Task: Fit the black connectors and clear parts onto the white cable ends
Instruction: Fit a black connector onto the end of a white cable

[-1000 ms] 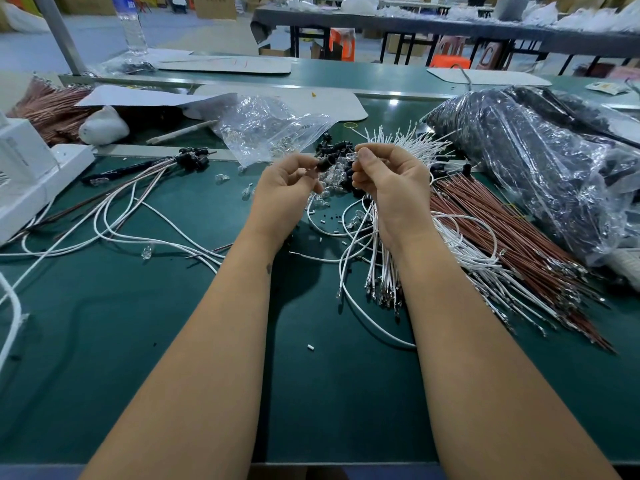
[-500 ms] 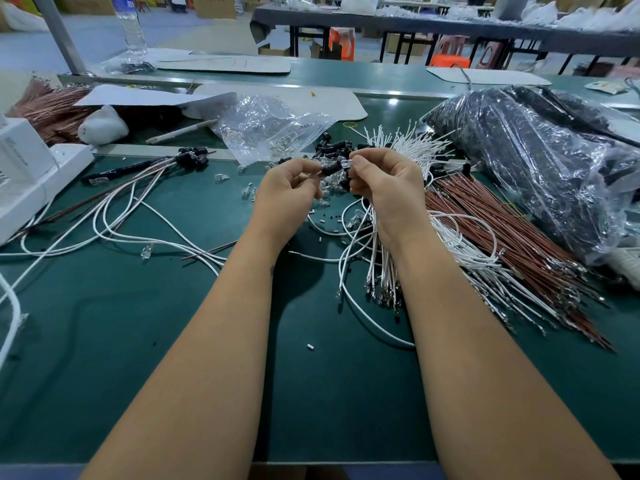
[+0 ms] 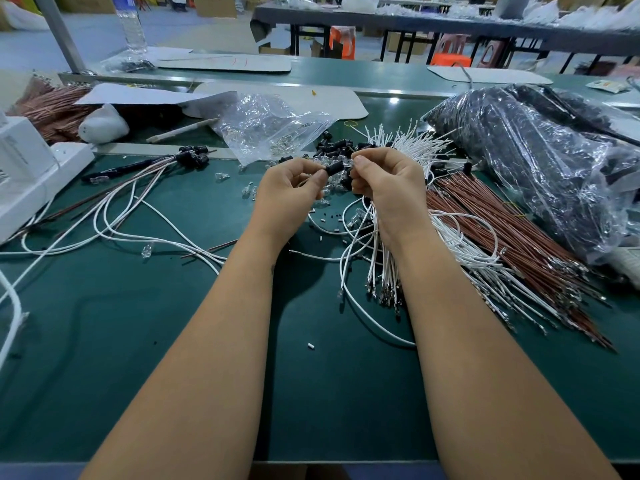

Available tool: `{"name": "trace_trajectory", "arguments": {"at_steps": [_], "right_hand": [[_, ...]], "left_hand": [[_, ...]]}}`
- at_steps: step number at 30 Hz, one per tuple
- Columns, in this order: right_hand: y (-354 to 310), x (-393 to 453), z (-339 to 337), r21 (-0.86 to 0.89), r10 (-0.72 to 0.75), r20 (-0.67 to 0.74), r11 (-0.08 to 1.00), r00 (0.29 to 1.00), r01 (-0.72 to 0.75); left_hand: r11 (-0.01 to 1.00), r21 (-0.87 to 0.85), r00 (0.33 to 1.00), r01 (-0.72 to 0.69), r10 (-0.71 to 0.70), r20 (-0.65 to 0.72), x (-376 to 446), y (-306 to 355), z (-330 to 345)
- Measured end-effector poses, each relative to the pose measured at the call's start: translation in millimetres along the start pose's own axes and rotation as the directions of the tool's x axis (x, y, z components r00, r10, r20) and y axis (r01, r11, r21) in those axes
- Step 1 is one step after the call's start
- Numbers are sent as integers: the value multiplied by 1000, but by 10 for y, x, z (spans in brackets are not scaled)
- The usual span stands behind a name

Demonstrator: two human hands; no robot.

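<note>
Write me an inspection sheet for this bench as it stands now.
Surface: green bench mat, scattered with small bits.
Job's things: black connector held between both hands; loose black connectors and clear parts behind.
Clutter: clear bag, black-filled bag, white box.
Grip: left hand and right hand both pinch the connector.
Cables: white cable bundle under right wrist; brown wires; finished leads at left.
Surroundings: water bottle, far tables.

Two hands [image 3: 289,195], two plastic bags [image 3: 273,128], one water bottle [image 3: 131,26]
</note>
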State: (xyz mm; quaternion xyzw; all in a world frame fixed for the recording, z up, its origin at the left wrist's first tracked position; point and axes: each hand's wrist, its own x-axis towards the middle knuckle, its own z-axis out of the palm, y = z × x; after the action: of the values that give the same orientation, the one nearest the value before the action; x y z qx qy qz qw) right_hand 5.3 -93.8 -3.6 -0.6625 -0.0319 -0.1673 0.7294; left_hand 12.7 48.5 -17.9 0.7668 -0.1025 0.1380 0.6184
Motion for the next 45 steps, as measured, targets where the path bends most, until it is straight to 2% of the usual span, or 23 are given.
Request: {"name": "trace_trajectory", "arguments": {"at_steps": [14,25,32,39,45], "right_hand": [[25,-2,7,-109,-24,-4,994,1000,23],[59,22,-6,-45,53,29,998,998,-52],[65,24,-11,-84,64,60,995,996,-58],[75,15,-17,-62,86,82,995,993,-81],[72,9,-4,-1,160,99,987,982,-161]], "left_hand": [[999,26,1000,-21,21,-15,21,-56,-39],[999,17,999,-41,42,-30,22,-58,-38],[996,71,998,-55,56,-14,7,-40,-21],[998,66,1000,-16,16,-4,-14,-36,-30],[999,46,1000,7,-7,-19,-12,-23,-29]]}}
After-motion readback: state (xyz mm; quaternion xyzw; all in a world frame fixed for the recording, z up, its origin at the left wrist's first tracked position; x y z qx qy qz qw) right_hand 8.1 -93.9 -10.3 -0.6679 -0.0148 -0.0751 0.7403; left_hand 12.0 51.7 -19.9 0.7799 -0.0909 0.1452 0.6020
